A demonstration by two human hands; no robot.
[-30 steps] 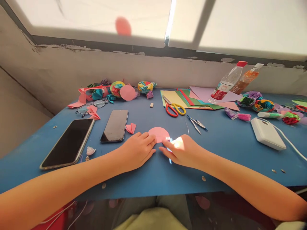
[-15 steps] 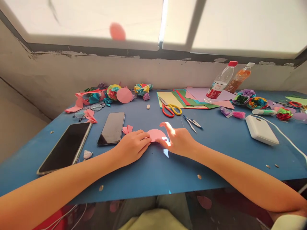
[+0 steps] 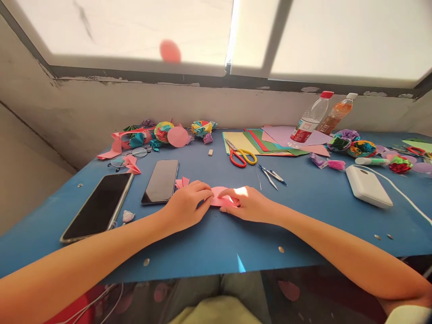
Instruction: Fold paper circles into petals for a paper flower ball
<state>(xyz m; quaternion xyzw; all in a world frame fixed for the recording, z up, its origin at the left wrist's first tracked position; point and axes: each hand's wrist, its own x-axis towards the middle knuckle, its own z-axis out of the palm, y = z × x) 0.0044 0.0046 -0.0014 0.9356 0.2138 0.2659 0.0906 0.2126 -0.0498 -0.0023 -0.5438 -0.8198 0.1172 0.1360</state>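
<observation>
**Two hands meet over a pink paper piece on a crowded craft counter**

Both of your hands rest on the blue counter point(image 3: 216, 243) in the head view, closed in on a pink paper piece point(image 3: 221, 198) lying flat between them at the middle of the surface. Your left hand point(image 3: 185, 204) presses its fingertips onto the paper's left edge, its grip pinching that side. Your right hand point(image 3: 249, 204) lies over the paper's right half, fingers laid flat and pressed together on it, with a patch of sunlight across the knuckles.

Just left of your left hand lies a small folded pink scrap point(image 3: 182, 182), and beside that a dark phone point(image 3: 160, 181); a larger phone point(image 3: 99, 206) sits further left, near the counter's edge. Beyond your right hand lie a pair of tweezers point(image 3: 272, 174) and red-and-yellow scissors point(image 3: 240, 155), the scissors resting on the near edge of a fan of coloured paper sheets point(image 3: 266, 141). Two bottles point(image 3: 308, 121) stand at the back right, near the wall. A white box with a cable point(image 3: 368, 186) sits well apart to the right. Paper flowers point(image 3: 164, 131) and a pink paper disc point(image 3: 177, 136) crowd the back left beneath the window.
</observation>
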